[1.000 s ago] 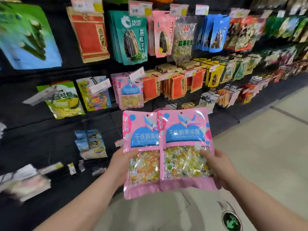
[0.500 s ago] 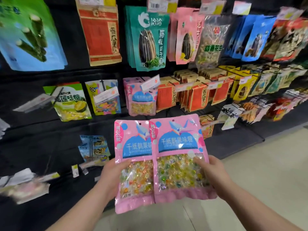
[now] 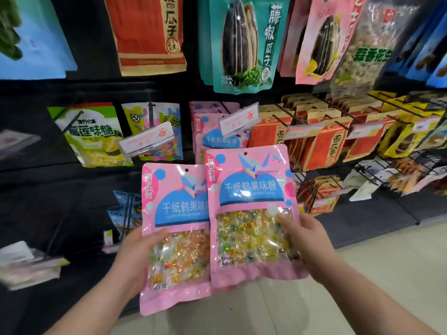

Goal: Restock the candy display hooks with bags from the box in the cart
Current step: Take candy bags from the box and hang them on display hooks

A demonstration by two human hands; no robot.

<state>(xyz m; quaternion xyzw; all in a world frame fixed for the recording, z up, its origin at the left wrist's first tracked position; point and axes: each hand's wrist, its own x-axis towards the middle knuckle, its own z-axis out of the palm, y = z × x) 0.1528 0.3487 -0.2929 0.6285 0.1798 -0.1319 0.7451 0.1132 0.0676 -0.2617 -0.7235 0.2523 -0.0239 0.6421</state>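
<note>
Two pink candy bags with a paper-crane print are held up side by side in front of the display. My left hand [image 3: 135,257] grips the left bag [image 3: 176,213] at its lower left edge. The right bag [image 3: 249,194] overlaps the left one, and my right hand [image 3: 307,238] holds it at its right edge. Straight behind them, several matching pink bags [image 3: 208,126] hang on a hook [image 3: 226,108] with a price tag [image 3: 238,119] at its tip. The cart and box are out of view.
Green durian candy bags [image 3: 89,136] and colourful bags [image 3: 154,122] hang to the left. Red seed packs [image 3: 324,141] fill hooks to the right, large seed bags [image 3: 242,44] hang above. Black panel at the left; pale floor [image 3: 362,274] lies below right.
The view has closed in on the display. Both hands have carried the two bags up and nearer to the hook with the matching pink bags.
</note>
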